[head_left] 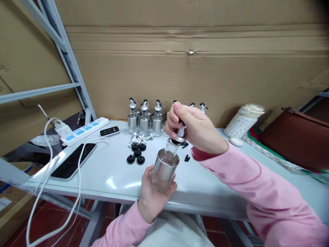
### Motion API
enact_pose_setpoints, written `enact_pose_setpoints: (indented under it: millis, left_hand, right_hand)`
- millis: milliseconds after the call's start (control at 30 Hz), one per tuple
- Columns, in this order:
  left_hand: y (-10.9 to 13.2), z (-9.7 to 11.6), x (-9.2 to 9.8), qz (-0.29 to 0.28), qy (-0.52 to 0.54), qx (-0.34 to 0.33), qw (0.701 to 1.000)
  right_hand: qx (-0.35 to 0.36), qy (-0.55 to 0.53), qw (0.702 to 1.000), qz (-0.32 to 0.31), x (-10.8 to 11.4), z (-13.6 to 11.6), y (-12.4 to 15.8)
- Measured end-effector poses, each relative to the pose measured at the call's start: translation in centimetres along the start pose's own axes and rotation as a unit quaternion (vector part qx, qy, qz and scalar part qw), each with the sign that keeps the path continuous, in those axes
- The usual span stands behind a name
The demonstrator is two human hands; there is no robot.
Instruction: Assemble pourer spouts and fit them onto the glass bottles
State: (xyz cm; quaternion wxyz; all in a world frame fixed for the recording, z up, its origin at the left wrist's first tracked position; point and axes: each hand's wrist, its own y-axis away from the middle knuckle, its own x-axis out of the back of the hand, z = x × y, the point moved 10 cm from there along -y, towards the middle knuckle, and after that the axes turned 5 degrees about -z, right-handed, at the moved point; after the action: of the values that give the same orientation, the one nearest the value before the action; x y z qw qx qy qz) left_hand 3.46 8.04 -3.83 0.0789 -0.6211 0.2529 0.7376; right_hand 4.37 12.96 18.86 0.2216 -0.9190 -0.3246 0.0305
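A glass oil bottle (164, 169) with a metal band tilts over the table's front edge. My left hand (155, 192) is wrapped round its lower part. At the bottle's neck my right hand (191, 125) grips a silver pour spout (181, 133) with a black collar; whether the spout is fully seated I cannot tell. Left of the bottle lie several black ridged stoppers (137, 153) and a small heap of silver spout parts (138, 140). Small black pieces (187, 158) lie to the right, partly near my right wrist.
Several bottles with spouts (144, 120) stand along the cardboard wall (144, 72). On the left are a power strip (86, 130), a small black device (109, 131), a phone (74, 161) and white cables (79, 178). A dotted flask (243, 120) and brown bag (295, 139) are on the right.
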Motion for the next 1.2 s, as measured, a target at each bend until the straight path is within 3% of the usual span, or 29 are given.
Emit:
enact_pose_setpoints:
  millis: [333,567,800,1200]
  left_hand:
    - [0.1,0.0,0.3,0.031,0.008,-0.002,0.999]
    - [0.1,0.0,0.2,0.025,-0.001,-0.001,1.000]
    - [0.1,-0.2,0.3,0.032,0.005,0.007,0.999]
    - [0.0,-0.3,0.4,0.022,-0.001,0.020,1.000]
  right_hand:
    - [-0.019,0.002,0.998,-0.061,-0.2,0.1,-0.4]
    - [-0.044,0.009,0.998,-0.043,0.2,-1.4,-1.6]
    - [-0.113,0.035,0.989,-0.086,-1.1,0.3,-2.0]
    - [-0.124,0.065,0.978,-0.152,-2.8,1.2,-2.2]
